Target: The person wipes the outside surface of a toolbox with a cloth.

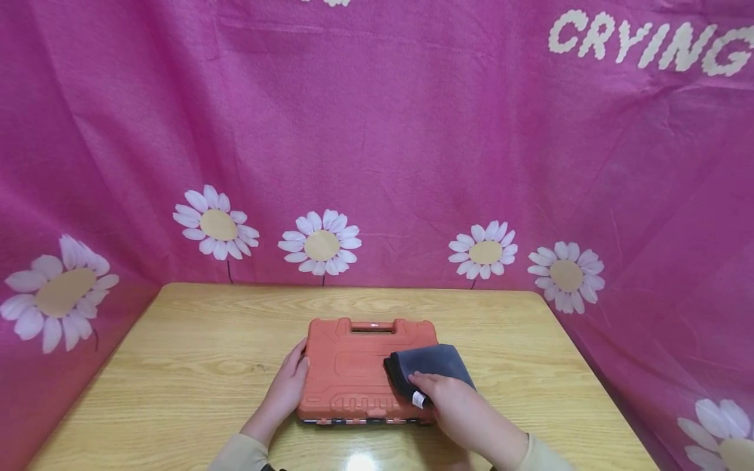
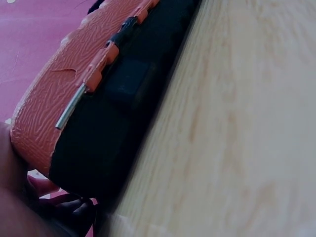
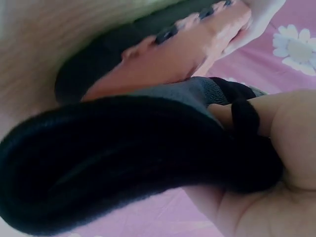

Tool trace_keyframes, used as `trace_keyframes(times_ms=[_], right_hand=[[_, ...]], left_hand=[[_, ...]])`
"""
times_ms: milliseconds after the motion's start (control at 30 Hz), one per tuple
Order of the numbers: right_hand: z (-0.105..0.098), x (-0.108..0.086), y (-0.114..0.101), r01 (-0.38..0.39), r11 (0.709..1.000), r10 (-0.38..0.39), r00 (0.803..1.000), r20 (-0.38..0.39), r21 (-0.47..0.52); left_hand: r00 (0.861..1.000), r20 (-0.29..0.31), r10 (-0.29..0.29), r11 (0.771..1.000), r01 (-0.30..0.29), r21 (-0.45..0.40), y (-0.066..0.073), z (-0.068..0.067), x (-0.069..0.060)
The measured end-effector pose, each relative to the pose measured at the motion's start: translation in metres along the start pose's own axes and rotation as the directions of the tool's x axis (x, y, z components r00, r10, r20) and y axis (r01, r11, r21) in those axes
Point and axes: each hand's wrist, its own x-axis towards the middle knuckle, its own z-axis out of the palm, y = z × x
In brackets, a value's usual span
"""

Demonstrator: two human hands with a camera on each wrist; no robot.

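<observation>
An orange case (image 1: pixel 353 373) with a black underside lies on the wooden table, its handle at the far side and its hinged edge toward the person. The left hand (image 1: pixel 287 386) holds the case's left side; in the left wrist view part of that hand (image 2: pixel 17 192) is at the case's corner (image 2: pixel 34 123). A folded dark grey cloth (image 1: pixel 436 363) with a white tag lies over the case's right part. The right hand (image 1: pixel 465 415) grips its near edge, and the right wrist view shows the thick black fold (image 3: pixel 108 163) between thumb and fingers.
The wooden table (image 1: pixel 194 353) extends around the case. Behind and beside it hangs a magenta curtain (image 1: pixel 365 144) with white daisies and lettering. Light-coloured sleeves (image 1: pixel 240 453) cover both forearms.
</observation>
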Motion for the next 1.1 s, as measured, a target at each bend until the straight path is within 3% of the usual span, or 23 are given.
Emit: trace_keyframes(times_ms=[167,533,1100], right_hand=[[0.000,0.014,0.012,-0.014,1.000,0.015,1.000,-0.026,0.025],[0.000,0.046,0.036,-0.132,0.990,0.132,0.991,0.013,0.052],[0.007,0.073,0.063,-0.126,0.992,0.127,0.990,-0.068,0.015]], left_hand=[[1.000,0.002,-0.006,1.000,0.006,0.004,-0.001,0.000,0.001],[1.000,0.008,-0.021,1.000,0.021,-0.004,-0.003,0.000,0.002],[1.000,-0.008,0.000,1.000,0.000,-0.011,-0.004,0.002,0.001]])
